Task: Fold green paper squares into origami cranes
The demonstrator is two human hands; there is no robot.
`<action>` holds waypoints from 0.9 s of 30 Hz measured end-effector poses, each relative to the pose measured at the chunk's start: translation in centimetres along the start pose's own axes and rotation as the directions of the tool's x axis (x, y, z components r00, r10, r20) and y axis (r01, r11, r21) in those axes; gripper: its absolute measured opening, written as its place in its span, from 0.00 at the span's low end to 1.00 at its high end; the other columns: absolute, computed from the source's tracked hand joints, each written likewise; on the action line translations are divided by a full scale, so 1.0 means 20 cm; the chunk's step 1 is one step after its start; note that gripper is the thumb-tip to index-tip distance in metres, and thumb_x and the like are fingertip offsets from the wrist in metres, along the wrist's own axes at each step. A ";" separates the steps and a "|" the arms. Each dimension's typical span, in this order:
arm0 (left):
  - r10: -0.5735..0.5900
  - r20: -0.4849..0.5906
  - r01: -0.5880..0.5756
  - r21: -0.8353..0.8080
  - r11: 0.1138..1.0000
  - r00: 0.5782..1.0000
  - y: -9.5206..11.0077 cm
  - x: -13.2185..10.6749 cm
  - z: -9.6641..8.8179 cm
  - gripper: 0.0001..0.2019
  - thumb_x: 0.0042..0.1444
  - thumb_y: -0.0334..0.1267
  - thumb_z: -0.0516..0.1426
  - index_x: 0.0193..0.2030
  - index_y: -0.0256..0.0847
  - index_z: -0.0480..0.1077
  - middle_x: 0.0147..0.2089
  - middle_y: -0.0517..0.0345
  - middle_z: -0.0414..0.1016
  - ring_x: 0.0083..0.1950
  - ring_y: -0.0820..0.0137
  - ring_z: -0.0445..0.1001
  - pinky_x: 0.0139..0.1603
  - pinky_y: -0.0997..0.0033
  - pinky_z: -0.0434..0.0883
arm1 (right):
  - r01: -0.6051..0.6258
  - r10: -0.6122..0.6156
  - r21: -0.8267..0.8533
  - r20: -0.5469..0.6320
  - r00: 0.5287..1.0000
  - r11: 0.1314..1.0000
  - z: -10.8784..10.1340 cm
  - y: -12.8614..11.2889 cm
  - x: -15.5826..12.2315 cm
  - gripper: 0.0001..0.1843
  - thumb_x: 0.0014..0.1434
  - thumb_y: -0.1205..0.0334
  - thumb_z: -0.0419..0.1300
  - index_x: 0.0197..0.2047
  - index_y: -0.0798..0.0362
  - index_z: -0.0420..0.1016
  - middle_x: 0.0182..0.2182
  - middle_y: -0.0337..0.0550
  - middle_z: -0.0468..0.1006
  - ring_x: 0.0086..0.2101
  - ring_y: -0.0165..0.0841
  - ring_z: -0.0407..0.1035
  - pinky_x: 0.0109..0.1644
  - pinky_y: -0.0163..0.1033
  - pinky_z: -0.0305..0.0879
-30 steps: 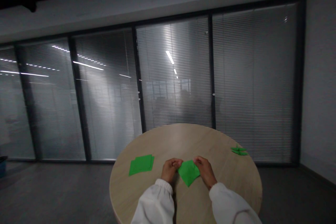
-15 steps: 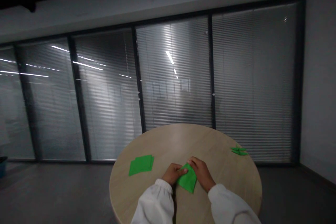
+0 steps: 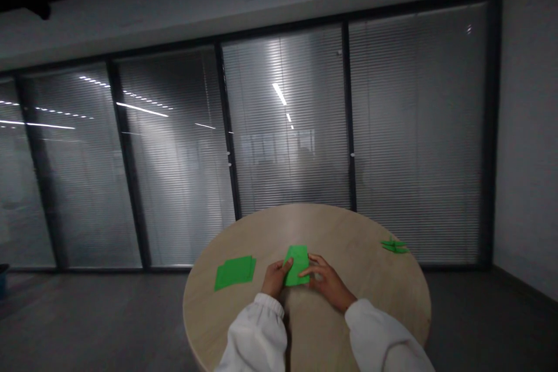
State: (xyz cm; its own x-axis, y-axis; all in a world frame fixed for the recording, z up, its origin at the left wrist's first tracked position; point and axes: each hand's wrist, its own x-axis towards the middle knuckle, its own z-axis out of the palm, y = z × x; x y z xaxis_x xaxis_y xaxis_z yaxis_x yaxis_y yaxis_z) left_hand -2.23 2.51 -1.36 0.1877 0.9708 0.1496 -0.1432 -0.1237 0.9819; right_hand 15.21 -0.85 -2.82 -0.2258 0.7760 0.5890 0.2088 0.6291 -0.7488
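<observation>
A folded piece of green paper point(image 3: 297, 264) stands tilted up from the round wooden table point(image 3: 305, 226), held between both hands. My left hand point(image 3: 274, 279) pinches its lower left edge with thumb and fingers. My right hand point(image 3: 325, 282) grips its right edge, fingers partly spread along the table. Both arms wear white sleeves.
A small stack of flat green paper sheets point(image 3: 234, 272) lies on the table to the left. A finished folded green paper figure point(image 3: 394, 246) rests near the table's far right edge. Glass walls with shut blinds point(image 3: 283, 145) stand behind the table.
The green paper lay as a flat diamond between my hands; it has been folded narrower, turned and moved away from me, and now stands upright. Both hands moved forward with it.
</observation>
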 end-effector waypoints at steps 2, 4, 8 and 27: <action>-0.004 -0.014 0.005 0.018 1.000 1.000 -0.01 0.00 0.00 0.26 0.33 0.58 0.64 0.26 0.32 0.76 0.21 0.55 0.75 0.24 0.70 0.69 0.28 0.71 0.66 | -0.031 0.031 0.013 0.011 0.999 0.999 0.00 -0.02 0.00 0.12 0.50 0.51 0.64 0.35 0.49 0.80 0.50 0.49 0.69 0.51 0.40 0.64 0.57 0.46 0.58; -0.002 -0.010 0.002 0.036 0.999 1.000 0.00 0.00 0.01 0.26 0.32 0.57 0.65 0.25 0.31 0.76 0.19 0.56 0.74 0.22 0.72 0.68 0.26 0.73 0.64 | -0.042 0.041 0.026 0.021 0.999 0.999 -0.01 -0.03 0.00 0.14 0.52 0.48 0.62 0.35 0.48 0.80 0.46 0.48 0.72 0.48 0.38 0.66 0.54 0.44 0.60; -0.005 0.028 0.004 0.044 0.999 1.000 0.02 -0.03 0.03 0.24 0.31 0.56 0.66 0.21 0.31 0.75 0.18 0.57 0.72 0.21 0.73 0.67 0.26 0.73 0.65 | -0.058 0.059 0.053 -0.029 0.998 0.997 -0.01 -0.01 0.01 0.17 0.51 0.46 0.61 0.31 0.52 0.79 0.35 0.45 0.76 0.40 0.37 0.69 0.48 0.41 0.63; -0.185 0.192 0.196 -0.035 0.980 0.964 0.01 -0.06 0.09 0.22 0.40 0.50 0.66 0.31 0.29 0.75 0.29 0.43 0.79 0.31 0.64 0.78 0.33 0.69 0.74 | -0.248 0.269 0.117 -0.222 0.937 0.962 -0.01 0.11 0.02 0.14 0.41 0.53 0.65 0.28 0.52 0.69 0.20 0.33 0.71 0.23 0.29 0.65 0.28 0.32 0.60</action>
State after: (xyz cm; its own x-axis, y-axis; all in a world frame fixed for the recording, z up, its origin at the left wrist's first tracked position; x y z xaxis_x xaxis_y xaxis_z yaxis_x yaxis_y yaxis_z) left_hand -0.75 0.88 -1.07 0.3944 0.9188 -0.0156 -0.1376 0.0758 0.9876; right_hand 15.82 0.93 -4.19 0.0560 0.9067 0.4181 0.1459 0.4068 -0.9018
